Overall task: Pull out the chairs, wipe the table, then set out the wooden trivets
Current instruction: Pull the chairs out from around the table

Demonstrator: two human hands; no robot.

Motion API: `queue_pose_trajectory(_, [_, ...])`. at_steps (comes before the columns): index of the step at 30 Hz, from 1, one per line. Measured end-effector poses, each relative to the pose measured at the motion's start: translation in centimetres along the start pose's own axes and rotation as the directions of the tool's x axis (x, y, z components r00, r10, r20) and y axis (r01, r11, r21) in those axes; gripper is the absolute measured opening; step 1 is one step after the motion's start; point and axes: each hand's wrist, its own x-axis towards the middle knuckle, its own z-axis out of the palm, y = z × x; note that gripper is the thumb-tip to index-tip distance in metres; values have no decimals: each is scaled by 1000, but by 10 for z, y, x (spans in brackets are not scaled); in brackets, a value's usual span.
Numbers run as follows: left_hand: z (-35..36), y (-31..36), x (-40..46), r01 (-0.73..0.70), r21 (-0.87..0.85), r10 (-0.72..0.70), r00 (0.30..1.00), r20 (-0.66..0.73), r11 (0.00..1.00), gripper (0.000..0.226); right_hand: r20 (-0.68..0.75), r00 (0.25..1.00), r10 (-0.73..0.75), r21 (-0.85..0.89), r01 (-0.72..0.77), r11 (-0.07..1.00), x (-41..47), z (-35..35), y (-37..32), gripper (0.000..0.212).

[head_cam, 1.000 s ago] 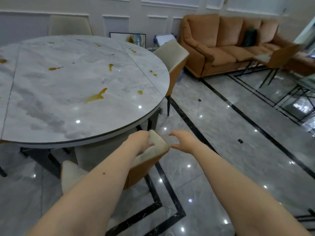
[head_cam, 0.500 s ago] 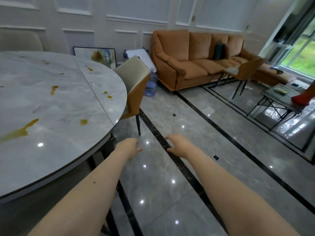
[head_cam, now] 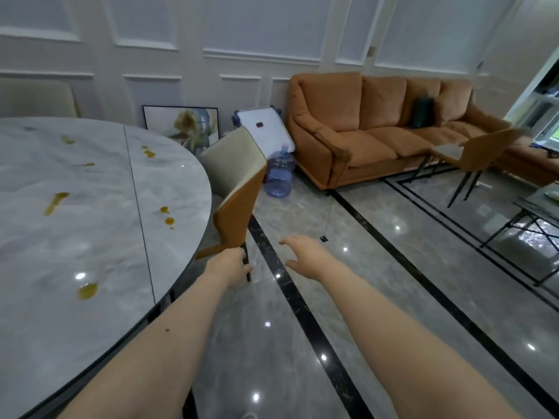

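Orange upholstered three-seat sofa [head_cam: 372, 128] against the white panelled wall [head_cam: 187, 40], a dark cushion [head_cam: 422, 112] at its right end. Framed abstract picture [head_cam: 184, 124] and white board [head_cam: 266, 130] leaning at the wall's foot, with a clear blue plastic water jug [head_cam: 278, 178] standing on the floor just beside the board. Glossy grey marble floor with black inlay stripes [head_cam: 393, 261]; glass-topped, black-framed low table [head_cam: 538, 213] at the right edge.

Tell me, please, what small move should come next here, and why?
Probably reach both hands to the chair and draw it back: it sits tucked against the table, while the left hand and right hand hold nothing.
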Motion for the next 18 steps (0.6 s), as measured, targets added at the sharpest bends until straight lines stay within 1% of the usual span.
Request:
queue_pose_trajectory(3, [-23, 16, 73, 31, -49, -33, 999, -38, 998, 25, 10, 1000, -13, 9, 13, 1000, 68, -26, 29, 53])
queue_pose_trajectory(6, [-46, 34, 127, 40, -102, -49, 995, -84, 994, 22, 0, 999, -33, 38, 33, 999, 119, -43, 55, 53])
queue_pose_trajectory(8, [-58, 47, 160, 26, -75, -34, 993, -115, 997, 26, 15, 998, -64, 22, 63, 998, 152, -53, 73, 53])
queue_pose_trajectory(11, [-69, 65, 211, 52, -16, -54, 988, -147, 999, 34, 12, 995, -99, -4, 99, 995, 205, -68, 102, 53])
queue_pose_trajectory(13, [-72, 72, 248, 90, -10, -90, 981, -172, 996, 35, 7, 993, -116, 11, 115, 993, 244, -76, 123, 53])
queue_pose_trajectory(15, [-73, 74, 287, 135, -73, -147, 968, -202, 988, 36, 27, 987, -157, -1, 157, 988, 284, -83, 142, 53])
queue_pose_trajectory(18, [-78, 77, 342, 237, -170, -272, 933, -233, 957, 38, 26, 974, -224, -20, 225, 974, 345, -94, 167, 56])
